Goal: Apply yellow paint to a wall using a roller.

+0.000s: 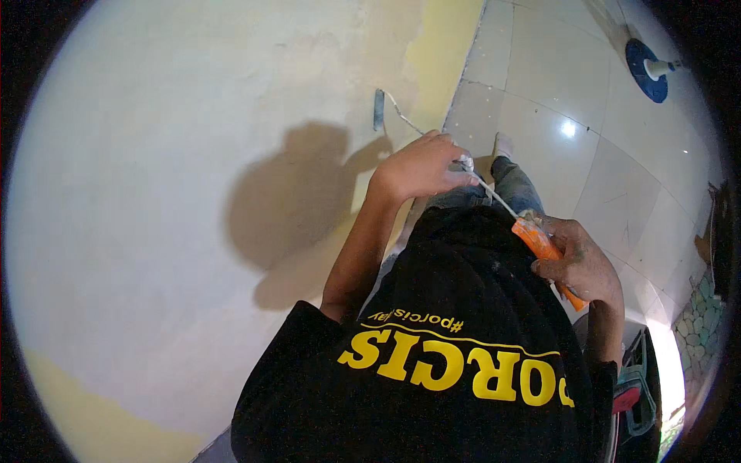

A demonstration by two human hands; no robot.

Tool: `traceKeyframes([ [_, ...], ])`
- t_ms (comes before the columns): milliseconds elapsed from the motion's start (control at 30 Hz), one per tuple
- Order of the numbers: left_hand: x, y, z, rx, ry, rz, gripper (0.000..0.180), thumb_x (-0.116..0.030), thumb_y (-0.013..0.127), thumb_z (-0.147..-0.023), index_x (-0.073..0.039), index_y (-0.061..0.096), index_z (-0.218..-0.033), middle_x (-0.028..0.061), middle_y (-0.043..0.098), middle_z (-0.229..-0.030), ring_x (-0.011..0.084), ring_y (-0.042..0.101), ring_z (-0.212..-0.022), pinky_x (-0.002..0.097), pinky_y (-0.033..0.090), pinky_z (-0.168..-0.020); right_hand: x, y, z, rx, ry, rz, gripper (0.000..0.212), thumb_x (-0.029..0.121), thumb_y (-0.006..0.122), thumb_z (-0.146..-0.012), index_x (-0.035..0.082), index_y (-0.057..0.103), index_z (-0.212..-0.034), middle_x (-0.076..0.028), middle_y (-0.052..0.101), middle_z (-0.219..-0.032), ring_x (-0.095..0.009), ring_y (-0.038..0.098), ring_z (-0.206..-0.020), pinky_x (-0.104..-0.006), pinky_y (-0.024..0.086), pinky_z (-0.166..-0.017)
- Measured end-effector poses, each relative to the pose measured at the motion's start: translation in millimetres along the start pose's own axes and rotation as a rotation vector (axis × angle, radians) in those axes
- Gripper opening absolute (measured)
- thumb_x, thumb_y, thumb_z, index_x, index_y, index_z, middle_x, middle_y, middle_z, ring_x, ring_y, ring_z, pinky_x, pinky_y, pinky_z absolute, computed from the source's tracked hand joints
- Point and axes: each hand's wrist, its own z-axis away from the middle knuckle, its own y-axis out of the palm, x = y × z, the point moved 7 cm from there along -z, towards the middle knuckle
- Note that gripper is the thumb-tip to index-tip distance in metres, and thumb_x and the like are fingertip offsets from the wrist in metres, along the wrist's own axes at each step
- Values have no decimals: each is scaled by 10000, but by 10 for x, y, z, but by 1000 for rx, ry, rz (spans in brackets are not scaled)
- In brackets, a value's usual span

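My left hand [424, 166] is raised beside the wall, its fingers closed round a thin pale rod or wire [498, 197]. Beyond that hand, a thin whitish strand [401, 114] runs on to a narrow blue-grey rectangle [379, 109] at the wall. I cannot tell whether this is a recess or part of a tool. My right hand [575, 258] grips an orange handle [539, 241] smeared with white, from whose upper end the rod comes out. Pale matter shows at the left fingertips and beside the right fingers; what it is cannot be made out.
The wall [170, 154] on my left is whitish with yellow patches. Glossy tiles [556, 92] cover the floor, where my foot [503, 144] stands. A blue disc with a white stem [647, 71] lies far right. Near right are a teal frame [641, 397] and a pebbled surface [695, 320].
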Motion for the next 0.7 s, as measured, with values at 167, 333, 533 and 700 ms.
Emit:
traceKeyframes([
  [167, -139, 171, 159, -29, -20, 9, 506, -496, 698, -840, -57, 691, -1092, 155, 600, -1028, 340, 566, -1045, 407, 472, -888, -365, 209, 209, 43, 108, -184, 605, 9, 696, -762, -1, 543, -1347, -92, 640, -905, -171, 608, -755, -294, 496, -722],
  [333, -312, 212, 492, -251, 13, 35, 444, -409, 756, -816, -53, 693, -1073, 164, 596, -1062, 345, 566, -1063, 405, 474, -913, -427, 507, 467, -90, -32, -201, 624, 30, 716, -772, -21, 517, -1362, -131, 638, -1086, -192, 604, -976, -293, 478, -867],
  [533, -134, 203, 1246, -989, 37, 526, 218, -173, 772, -817, -12, 692, -940, 125, 631, -958, 272, 622, -925, 347, 496, -849, -552, 882, 632, -138, -64, -84, 652, 48, 712, -791, -59, 474, -1389, -143, 609, -1199, -192, 586, -1014, -299, 469, -891],
  [700, 164, 814, 1832, -918, -202, 471, 198, -185, 736, -862, -9, 666, -920, 102, 644, -876, 214, 619, -840, 330, 487, -804, -946, 1147, 924, -244, 3, -114, 683, 46, 697, -797, -64, 438, -1419, -131, 616, -1129, -171, 586, -909, -292, 478, -824],
])
